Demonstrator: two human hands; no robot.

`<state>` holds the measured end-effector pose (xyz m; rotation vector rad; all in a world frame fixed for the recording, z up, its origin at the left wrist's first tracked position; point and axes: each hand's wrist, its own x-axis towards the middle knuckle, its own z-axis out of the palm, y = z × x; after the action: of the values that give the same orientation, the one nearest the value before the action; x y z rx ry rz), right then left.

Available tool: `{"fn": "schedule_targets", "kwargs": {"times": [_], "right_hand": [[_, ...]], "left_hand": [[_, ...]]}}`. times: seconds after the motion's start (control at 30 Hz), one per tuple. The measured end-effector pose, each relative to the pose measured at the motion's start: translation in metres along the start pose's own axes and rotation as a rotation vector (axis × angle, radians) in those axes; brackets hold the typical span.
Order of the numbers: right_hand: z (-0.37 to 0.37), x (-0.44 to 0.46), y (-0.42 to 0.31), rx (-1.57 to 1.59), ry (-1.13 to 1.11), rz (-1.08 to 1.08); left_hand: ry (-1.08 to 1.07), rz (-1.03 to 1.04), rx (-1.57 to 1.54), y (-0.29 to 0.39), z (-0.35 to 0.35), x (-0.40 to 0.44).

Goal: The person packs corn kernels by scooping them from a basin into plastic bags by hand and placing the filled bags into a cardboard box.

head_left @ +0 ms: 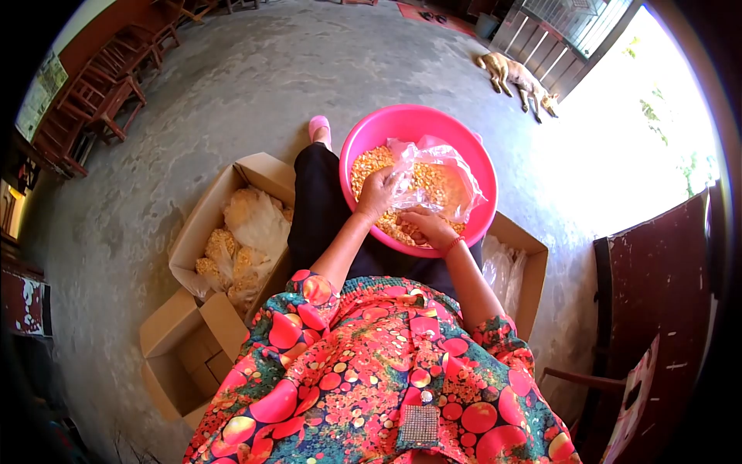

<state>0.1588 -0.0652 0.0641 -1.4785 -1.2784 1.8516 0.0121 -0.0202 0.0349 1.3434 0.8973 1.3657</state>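
Note:
A bright pink basin rests on my lap, holding a layer of yellow-orange kernels that look like dried corn. Over the kernels lies a clear plastic bag, with some kernels showing through it. My left hand is closed on the bag's left edge. Just below the bag, near the basin's front rim, my right hand has its fingers curled down at the kernels. Whether those fingers hold kernels or bag film is hidden.
Left of my leg, a cardboard box contains filled plastic bags. Nearer stands another open carton. A box at right holds clear plastic. A dog lies by the doorway; wooden chairs line the left wall.

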Motion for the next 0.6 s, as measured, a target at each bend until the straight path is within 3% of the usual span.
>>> {"fn": "schedule_targets", "kwargs": {"times": [0.1, 0.2, 0.3, 0.53, 0.6], "right_hand": [[-0.004, -0.004, -0.005, 0.180, -0.080, 0.069], [-0.009, 0.007, 0.007, 0.024, -0.156, 0.045], [-0.011, 0.007, 0.008, 0.076, -0.237, 0.041], [-0.006, 0.003, 0.003, 0.084, -0.112, 0.073], [-0.007, 0.005, 0.006, -0.080, -0.172, 0.048]], "left_hand": [[-0.002, 0.017, 0.057, -0.008, -0.001, 0.003], [0.005, 0.006, 0.007, -0.002, 0.001, 0.001], [0.011, -0.009, -0.072, 0.003, 0.002, -0.001], [0.014, -0.016, -0.047, 0.006, 0.002, -0.002], [0.020, -0.012, -0.048, 0.006, 0.002, -0.002]]}}
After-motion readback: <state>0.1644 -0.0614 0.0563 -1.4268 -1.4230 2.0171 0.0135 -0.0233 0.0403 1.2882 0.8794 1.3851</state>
